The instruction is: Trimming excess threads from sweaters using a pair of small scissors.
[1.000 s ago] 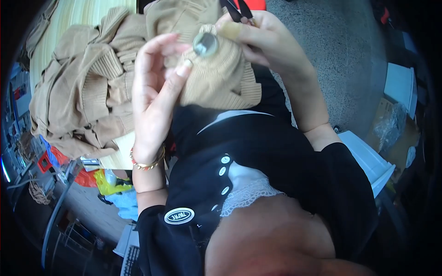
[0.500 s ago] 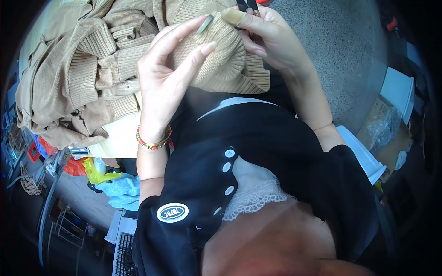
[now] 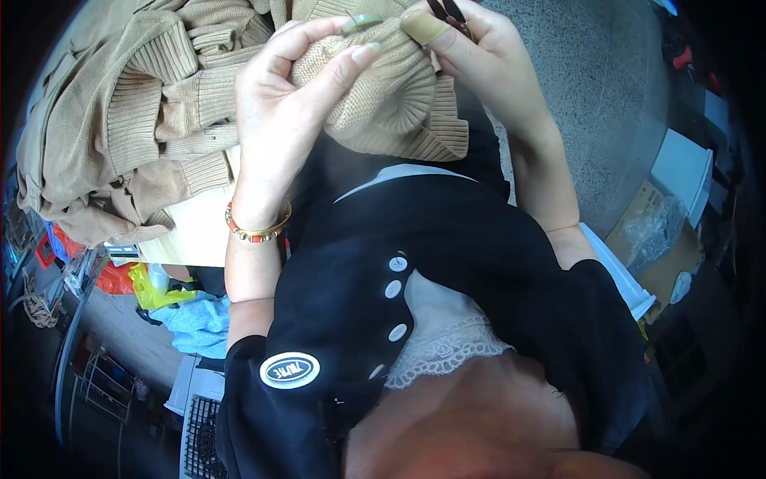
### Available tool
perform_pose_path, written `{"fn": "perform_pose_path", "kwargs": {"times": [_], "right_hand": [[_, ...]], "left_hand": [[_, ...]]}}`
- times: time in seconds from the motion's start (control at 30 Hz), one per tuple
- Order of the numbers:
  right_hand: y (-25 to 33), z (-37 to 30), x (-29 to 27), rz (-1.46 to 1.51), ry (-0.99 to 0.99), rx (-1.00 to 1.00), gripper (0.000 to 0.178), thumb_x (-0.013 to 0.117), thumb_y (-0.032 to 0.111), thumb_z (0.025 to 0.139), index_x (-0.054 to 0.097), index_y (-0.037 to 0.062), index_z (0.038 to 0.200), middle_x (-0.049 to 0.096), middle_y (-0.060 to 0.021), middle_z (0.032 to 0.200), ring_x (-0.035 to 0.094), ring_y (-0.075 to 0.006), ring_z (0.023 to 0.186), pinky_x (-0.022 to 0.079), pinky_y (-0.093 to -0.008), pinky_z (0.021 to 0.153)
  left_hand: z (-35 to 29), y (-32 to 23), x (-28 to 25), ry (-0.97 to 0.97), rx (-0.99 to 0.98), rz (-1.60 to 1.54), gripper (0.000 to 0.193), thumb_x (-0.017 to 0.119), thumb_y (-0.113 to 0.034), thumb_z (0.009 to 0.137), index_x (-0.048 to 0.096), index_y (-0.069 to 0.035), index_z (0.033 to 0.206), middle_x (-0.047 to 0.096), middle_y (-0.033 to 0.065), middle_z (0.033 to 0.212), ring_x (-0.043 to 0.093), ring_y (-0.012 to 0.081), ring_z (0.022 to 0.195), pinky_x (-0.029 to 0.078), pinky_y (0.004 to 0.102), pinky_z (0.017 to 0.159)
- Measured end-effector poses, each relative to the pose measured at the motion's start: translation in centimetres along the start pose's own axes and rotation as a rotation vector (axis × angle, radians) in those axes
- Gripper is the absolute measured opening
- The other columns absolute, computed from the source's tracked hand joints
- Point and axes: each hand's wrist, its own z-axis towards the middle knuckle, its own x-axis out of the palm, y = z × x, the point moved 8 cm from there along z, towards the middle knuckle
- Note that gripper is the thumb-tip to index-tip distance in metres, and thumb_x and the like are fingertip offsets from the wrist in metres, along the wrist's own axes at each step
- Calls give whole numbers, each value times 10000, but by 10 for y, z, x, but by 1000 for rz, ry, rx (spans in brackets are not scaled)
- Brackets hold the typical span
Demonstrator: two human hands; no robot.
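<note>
My left hand (image 3: 279, 108) pinches a tan knitted garment (image 3: 383, 100) between thumb and index finger, its ribbed edge bunched over my lap. A green cover (image 3: 362, 22) sits at the tip of that index finger. On the other side my right hand (image 3: 503, 80) grips the same knit, with a yellowish cover (image 3: 424, 28) on its thumb. Dark narrow tool tips, perhaps snips (image 3: 448, 12), stick up from the right hand; their other end is hidden. What lies between the fingers at the knit's upper edge is too small to make out.
A heap of tan knitwear (image 3: 132, 104) covers the pale table (image 3: 199, 227) on the left. Below it lie plastic bags (image 3: 155, 287), a blue cloth (image 3: 195, 323) and a keyboard (image 3: 201, 439). White bins (image 3: 682, 172), cardboard (image 3: 650, 275) and clear plastic (image 3: 650, 227) stand at the right.
Both hands have shifted slightly with the knit, the right one a little to the right. The left index finger has tilted flatter along the upper edge. Both grips stay closed.
</note>
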Motion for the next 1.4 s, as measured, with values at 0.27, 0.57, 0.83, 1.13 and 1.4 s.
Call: {"fn": "perform_pose_path", "kwargs": {"times": [0.27, 0.57, 0.83, 1.13, 1.4], "right_hand": [[-3, -1, -5, -201, 111, 82, 161, 665, 98, 925, 644, -24, 1029, 628, 5, 896, 555, -50, 810, 457, -197, 719], [-32, -8, -1, -22, 218, 203, 256, 691, 269, 917, 684, 26, 1001, 607, 39, 752, 550, -14, 658, 409, -155, 547], [-40, -11, -2, 73, 247, 293, 232, 663, 276, 935, 652, 46, 903, 463, 100, 625, 364, 24, 499, 255, -144, 435], [-51, -16, 6, 339, 311, 367, 236, 602, 260, 973, 602, 36, 900, 451, 97, 601, 354, 32, 468, 244, -126, 406], [-57, -18, 6, 350, 318, 389, 260, 590, 274, 979, 598, 32, 885, 467, 87, 593, 348, 35, 423, 233, -126, 379]], "left_hand": [[-2, 7, 0, -7, -73, -124, 235, 711, -55, 879, 668, 24, 1096, 644, 26, 969, 605, 58, 909, 485, 174, 797], [5, -6, -4, 90, 170, 205, 181, 701, -78, 883, 707, -2, 1047, 634, 54, 1044, 610, 100, 903, 482, 214, 792], [5, -31, 5, 150, 415, 364, 161, 699, 2, 848, 737, -21, 1002, 683, 63, 916, 641, 123, 802, 504, 204, 714], [-10, -57, 10, 70, 749, 494, 188, 700, 81, 795, 726, 13, 968, 718, 110, 900, 694, 188, 828, 552, 266, 689], [-9, -57, 15, 87, 820, 589, 178, 708, 77, 784, 682, 3, 944, 699, 109, 902, 687, 211, 822, 548, 270, 685]]}}
